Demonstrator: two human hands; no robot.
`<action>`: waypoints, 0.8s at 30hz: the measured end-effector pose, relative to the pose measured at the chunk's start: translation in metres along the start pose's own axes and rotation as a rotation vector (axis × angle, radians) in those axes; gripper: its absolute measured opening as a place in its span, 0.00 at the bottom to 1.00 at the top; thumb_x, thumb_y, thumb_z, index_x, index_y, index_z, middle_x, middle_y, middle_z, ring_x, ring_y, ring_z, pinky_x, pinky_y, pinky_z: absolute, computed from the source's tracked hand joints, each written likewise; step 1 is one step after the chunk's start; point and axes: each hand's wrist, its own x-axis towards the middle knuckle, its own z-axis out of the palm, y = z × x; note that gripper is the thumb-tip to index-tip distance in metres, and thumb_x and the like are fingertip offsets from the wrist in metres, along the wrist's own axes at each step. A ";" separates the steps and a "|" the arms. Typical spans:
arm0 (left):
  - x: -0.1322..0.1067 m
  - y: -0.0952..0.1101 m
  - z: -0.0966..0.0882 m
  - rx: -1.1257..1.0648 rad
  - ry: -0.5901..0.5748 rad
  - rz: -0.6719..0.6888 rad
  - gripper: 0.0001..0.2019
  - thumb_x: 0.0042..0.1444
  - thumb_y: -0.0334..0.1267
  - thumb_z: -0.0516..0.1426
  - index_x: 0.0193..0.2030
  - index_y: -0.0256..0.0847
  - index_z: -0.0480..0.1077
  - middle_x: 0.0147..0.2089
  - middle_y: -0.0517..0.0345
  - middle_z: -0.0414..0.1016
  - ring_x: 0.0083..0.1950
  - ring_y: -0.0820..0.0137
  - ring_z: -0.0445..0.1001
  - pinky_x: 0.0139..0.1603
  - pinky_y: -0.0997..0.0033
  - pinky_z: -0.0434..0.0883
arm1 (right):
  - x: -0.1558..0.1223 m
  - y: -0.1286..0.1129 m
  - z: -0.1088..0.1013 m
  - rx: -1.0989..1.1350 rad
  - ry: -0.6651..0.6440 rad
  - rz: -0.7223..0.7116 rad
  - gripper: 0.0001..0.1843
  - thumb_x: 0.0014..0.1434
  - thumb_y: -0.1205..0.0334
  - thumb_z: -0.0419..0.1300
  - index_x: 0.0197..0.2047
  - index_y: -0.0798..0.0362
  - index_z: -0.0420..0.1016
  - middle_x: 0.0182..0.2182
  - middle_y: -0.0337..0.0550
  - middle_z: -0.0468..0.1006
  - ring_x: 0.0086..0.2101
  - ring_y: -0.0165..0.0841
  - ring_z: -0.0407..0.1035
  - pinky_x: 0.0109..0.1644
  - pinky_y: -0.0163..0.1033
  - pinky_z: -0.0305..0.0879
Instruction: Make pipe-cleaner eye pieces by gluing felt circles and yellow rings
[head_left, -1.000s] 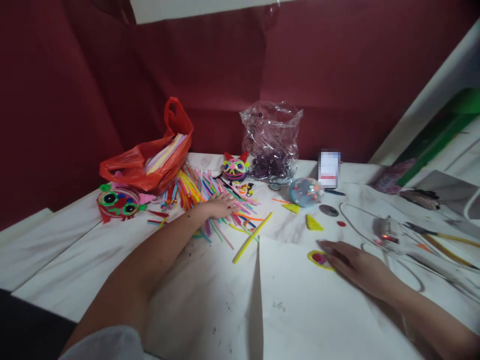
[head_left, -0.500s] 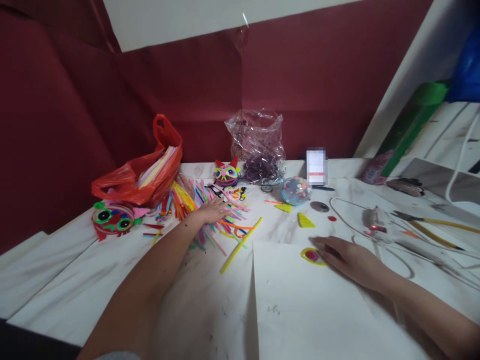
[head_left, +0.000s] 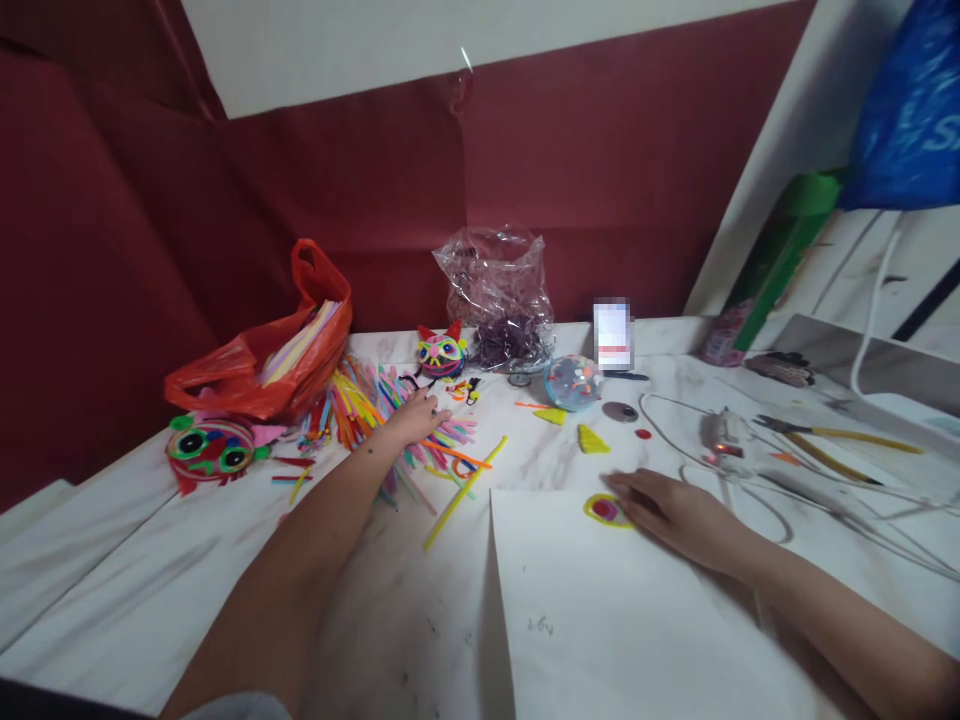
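My left hand (head_left: 415,416) lies over a loose pile of coloured pipe cleaners (head_left: 358,405), its fingers a little bent and apart, with no stem visibly gripped. A yellow pipe cleaner (head_left: 466,492) lies apart, right of the pile. My right hand (head_left: 671,505) rests at the top of a white paper sheet (head_left: 600,610), fingers stretched left. Its fingertips touch or overlap the right edge of an oval piece (head_left: 604,510) with a yellow rim and a red and pink middle. Beyond it are two yellow ridged triangles (head_left: 593,439) and a red disc (head_left: 643,434).
Two decorated face balls, one at left (head_left: 212,449) and one at the back (head_left: 441,355), stand near a red plastic bag (head_left: 259,370). A clear bag (head_left: 499,300), clear ball (head_left: 572,383) and phone (head_left: 613,335) are behind. Pliers (head_left: 832,450) and a corded glue gun (head_left: 810,495) lie right.
My left hand's fingers have drawn in from lying spread over the pile. The right hand stays beside the oval piece. The whole view has shifted slightly to the right.
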 end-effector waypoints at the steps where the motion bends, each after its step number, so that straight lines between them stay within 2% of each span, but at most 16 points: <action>1: -0.001 -0.001 0.000 0.001 0.013 -0.007 0.23 0.62 0.52 0.44 0.45 0.36 0.69 0.55 0.44 0.67 0.61 0.58 0.61 0.62 0.61 0.58 | 0.000 0.000 0.000 0.001 -0.002 -0.005 0.21 0.60 0.53 0.47 0.50 0.47 0.73 0.44 0.44 0.79 0.39 0.37 0.75 0.40 0.39 0.71; 3: -0.004 -0.002 0.002 0.000 0.030 -0.018 0.22 0.63 0.50 0.42 0.44 0.37 0.70 0.50 0.45 0.71 0.58 0.59 0.65 0.61 0.62 0.60 | 0.000 0.000 -0.001 -0.002 -0.014 -0.011 0.21 0.61 0.53 0.46 0.51 0.48 0.73 0.43 0.44 0.79 0.39 0.37 0.75 0.40 0.39 0.71; 6: -0.005 0.000 0.003 -0.011 0.038 -0.053 0.20 0.62 0.51 0.45 0.43 0.39 0.71 0.47 0.47 0.73 0.57 0.60 0.66 0.61 0.63 0.59 | -0.001 0.002 0.000 -0.008 -0.028 -0.007 0.22 0.61 0.52 0.46 0.51 0.49 0.72 0.41 0.45 0.80 0.37 0.37 0.76 0.39 0.40 0.71; 9: 0.006 0.002 -0.002 -0.019 0.064 -0.160 0.20 0.57 0.54 0.51 0.44 0.39 0.72 0.46 0.47 0.75 0.58 0.54 0.64 0.62 0.54 0.56 | 0.000 0.005 0.003 0.002 -0.001 -0.012 0.21 0.61 0.51 0.47 0.51 0.47 0.73 0.41 0.44 0.80 0.36 0.38 0.76 0.36 0.39 0.72; 11: 0.021 0.001 -0.012 -0.023 0.124 -0.261 0.22 0.57 0.53 0.51 0.49 0.39 0.70 0.48 0.44 0.74 0.61 0.48 0.59 0.63 0.45 0.50 | 0.000 0.007 0.005 0.012 0.023 -0.023 0.20 0.60 0.51 0.48 0.50 0.46 0.74 0.42 0.43 0.80 0.36 0.38 0.77 0.35 0.38 0.72; 13: 0.042 -0.001 -0.024 -0.051 0.194 -0.332 0.24 0.58 0.50 0.50 0.58 0.41 0.63 0.57 0.44 0.68 0.63 0.48 0.57 0.62 0.45 0.52 | 0.000 0.008 0.007 0.011 0.024 -0.033 0.20 0.61 0.51 0.48 0.50 0.46 0.74 0.43 0.43 0.80 0.37 0.38 0.77 0.36 0.38 0.73; 15: 0.065 -0.003 -0.034 -0.096 0.253 -0.367 0.30 0.57 0.50 0.52 0.65 0.43 0.53 0.66 0.44 0.55 0.65 0.49 0.54 0.61 0.51 0.56 | 0.001 0.009 0.008 0.002 0.016 -0.037 0.21 0.61 0.52 0.48 0.51 0.47 0.74 0.43 0.44 0.80 0.38 0.38 0.77 0.37 0.38 0.73; 17: 0.085 -0.003 -0.037 -0.145 0.293 -0.375 0.38 0.54 0.53 0.55 0.67 0.43 0.47 0.70 0.44 0.44 0.67 0.50 0.50 0.61 0.55 0.57 | 0.002 0.009 0.009 -0.006 0.023 -0.038 0.21 0.61 0.53 0.47 0.51 0.47 0.73 0.44 0.43 0.80 0.41 0.39 0.76 0.39 0.38 0.73; 18: 0.094 -0.001 -0.036 -0.171 0.302 -0.376 0.41 0.51 0.54 0.58 0.67 0.43 0.47 0.70 0.43 0.42 0.68 0.50 0.50 0.61 0.57 0.58 | 0.002 0.010 0.010 -0.008 0.026 -0.040 0.20 0.62 0.53 0.47 0.52 0.46 0.73 0.45 0.43 0.79 0.42 0.39 0.76 0.39 0.38 0.73; 20: 0.108 0.003 -0.030 -0.220 0.316 -0.390 0.44 0.45 0.55 0.62 0.66 0.44 0.50 0.69 0.42 0.46 0.66 0.49 0.54 0.61 0.58 0.59 | 0.002 0.012 0.012 -0.012 0.023 -0.041 0.20 0.62 0.53 0.47 0.52 0.46 0.73 0.46 0.43 0.79 0.43 0.39 0.75 0.40 0.37 0.73; 24: 0.118 0.001 -0.013 -0.297 0.391 -0.518 0.39 0.45 0.54 0.63 0.62 0.44 0.55 0.65 0.40 0.53 0.61 0.49 0.61 0.56 0.56 0.63 | 0.003 0.015 0.016 -0.019 0.006 -0.042 0.20 0.63 0.54 0.47 0.52 0.45 0.72 0.47 0.42 0.79 0.45 0.40 0.74 0.41 0.37 0.73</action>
